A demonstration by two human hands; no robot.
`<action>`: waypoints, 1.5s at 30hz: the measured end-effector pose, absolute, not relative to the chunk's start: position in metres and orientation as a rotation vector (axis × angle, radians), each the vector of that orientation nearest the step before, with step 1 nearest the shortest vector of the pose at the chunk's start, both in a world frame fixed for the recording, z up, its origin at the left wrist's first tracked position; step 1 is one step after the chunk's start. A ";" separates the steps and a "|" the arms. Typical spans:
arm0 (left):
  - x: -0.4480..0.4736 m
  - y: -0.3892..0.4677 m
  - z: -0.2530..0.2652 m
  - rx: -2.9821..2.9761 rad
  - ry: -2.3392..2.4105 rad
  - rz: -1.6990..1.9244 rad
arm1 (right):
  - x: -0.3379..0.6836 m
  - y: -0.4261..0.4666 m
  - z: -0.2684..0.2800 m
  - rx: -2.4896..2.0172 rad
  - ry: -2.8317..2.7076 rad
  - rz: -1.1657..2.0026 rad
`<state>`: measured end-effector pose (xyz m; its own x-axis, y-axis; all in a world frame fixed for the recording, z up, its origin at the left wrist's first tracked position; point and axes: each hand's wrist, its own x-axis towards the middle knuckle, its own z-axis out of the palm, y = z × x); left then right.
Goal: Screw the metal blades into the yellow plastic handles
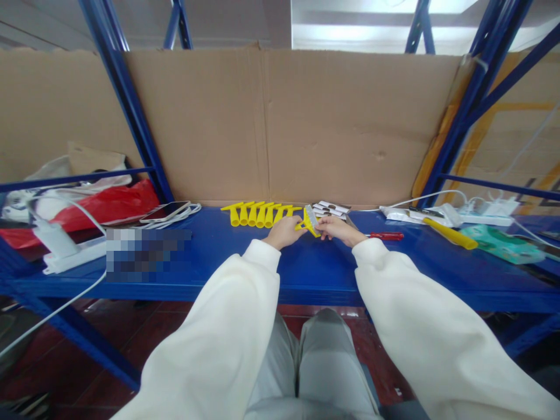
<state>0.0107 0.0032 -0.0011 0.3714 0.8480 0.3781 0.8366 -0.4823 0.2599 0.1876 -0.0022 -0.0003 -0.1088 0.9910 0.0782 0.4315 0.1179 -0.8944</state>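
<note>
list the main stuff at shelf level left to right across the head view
Red bag, row of yellow pieces, held yellow piece, right hand, red handle, yellow handle, green packet.

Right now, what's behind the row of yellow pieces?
Brown cardboard panel stands behind the yellow pieces. They cover parts of its lower edge and the blue shelf, so anything small there can't be seen.

Brown cardboard (196, 128) backs a blue bench (214, 248) above dark red flooring (144, 332).

Single near view from the head, forward and down over hands (284, 233) and blue bench (315, 269)
</note>
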 end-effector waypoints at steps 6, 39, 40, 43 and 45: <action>0.010 0.006 -0.003 2.609 1.523 0.741 | 0.189 -0.001 -0.002 -1.379 -1.650 0.959; 0.012 0.000 -0.007 2.729 1.571 0.548 | 0.191 -0.003 0.001 -1.439 -1.665 1.130; 0.012 -0.001 -0.007 2.728 1.582 0.555 | 0.191 -0.003 0.002 -1.427 -1.636 1.142; 0.012 -0.002 -0.005 2.730 1.585 0.555 | 0.191 -0.004 0.003 -1.364 -1.524 1.168; 0.012 -0.003 -0.005 2.737 1.564 0.526 | 0.191 -0.003 0.003 -1.331 -1.452 1.156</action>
<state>0.0121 -0.0030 -0.0046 0.4672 0.8287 0.3082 0.8467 -0.5198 0.1139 0.1905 -0.0033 0.0026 -0.0922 0.9957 -0.0073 0.2298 0.0142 -0.9731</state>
